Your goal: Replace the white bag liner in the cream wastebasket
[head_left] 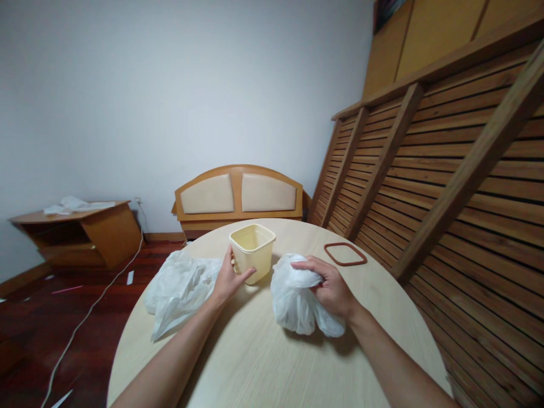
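- The left hand (232, 277) has its grip on the bin (255, 255) in the centre of the frame, thumb across the near wall and fingers round the left side.
- The bin's mouth faces up; whether its base rests on the surface (255, 362) or is lifted slightly, I cannot tell.
- The right hand (329, 283), right of centre in the frame, has its grip closed on a gathered part of the bag (295, 306); the rest hangs bunched below the fingers.
- The bag is outside the bin, just right of it in the frame; whether its lower folds touch the surface is unclear.
- The step in hand looks like handling bin and bag together, one in each hand, with the bag still bunched.
- As I judge it, the next move calls for a steady left grip on the bin; the thin bag would need its folds loosened before it could be spread.
- A second bag (181, 286) lies crumpled at the surface's left, partly behind the left forearm.
- The ring (351, 264), brown and four-sided, lies flat, right of centre in the frame, apart from both hands.
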Tool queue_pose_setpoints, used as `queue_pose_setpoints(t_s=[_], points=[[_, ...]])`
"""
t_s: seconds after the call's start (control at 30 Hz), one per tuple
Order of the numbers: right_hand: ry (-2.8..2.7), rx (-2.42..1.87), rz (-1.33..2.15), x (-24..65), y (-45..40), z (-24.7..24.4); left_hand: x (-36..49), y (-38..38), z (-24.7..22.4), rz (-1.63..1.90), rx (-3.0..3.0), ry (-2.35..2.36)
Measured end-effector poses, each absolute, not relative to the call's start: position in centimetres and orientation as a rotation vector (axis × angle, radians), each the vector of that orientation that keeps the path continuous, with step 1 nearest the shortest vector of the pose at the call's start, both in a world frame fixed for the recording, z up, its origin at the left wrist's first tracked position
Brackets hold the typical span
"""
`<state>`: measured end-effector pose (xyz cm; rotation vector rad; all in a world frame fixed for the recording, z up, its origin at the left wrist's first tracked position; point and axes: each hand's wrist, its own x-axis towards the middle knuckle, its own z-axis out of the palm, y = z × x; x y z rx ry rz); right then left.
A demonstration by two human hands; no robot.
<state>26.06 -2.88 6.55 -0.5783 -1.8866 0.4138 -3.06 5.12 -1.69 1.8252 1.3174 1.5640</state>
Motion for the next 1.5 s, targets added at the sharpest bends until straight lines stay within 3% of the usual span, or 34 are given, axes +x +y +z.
queue_pose_setpoints(t_s=[0.2, 0.33, 0.43, 0.67, 0.83, 1.03, 1.27, 1.5], points=[[-1.933, -0.597, 0.420, 26.0, -2.7, 6.1, -3.4, 5.0, -2.2, 1.482, 1.866, 1.354], [-1.953, -0.619, 0.392, 26.2, -2.5, 6.0, -3.0, 2.8, 0.2, 1.705, 2.228, 1.402], [-2.004, -0.635, 0.365, 26.0, -2.9, 6.3, -1.0, -0.3, 2.7, 1.797, 2.416, 1.132], [-2.138, -0.556, 0.251, 24.7, -4.1, 6.7, 4.7, -4.8, 3.1, 1.192, 2.345, 0.910], [-2.144, -0.511, 0.220, 24.5, -4.3, 6.9, 5.2, -4.1, 2.3, 1.108, 2.192, 0.957], [-2.121, -0.513, 0.195, 25.2, -4.0, 7.3, 4.5, -4.4, 4.7, 0.926, 2.398, 1.066], [-2.122, -0.577, 0.069, 26.3, -3.3, 7.2, 2.4, -4.7, 7.2, 1.007, 2.597, 1.281], [-2.311, -0.745, 0.104, 27.0, -2.3, 7.1, 2.2, -5.7, 8.4, 0.466, 2.870, 1.651]])
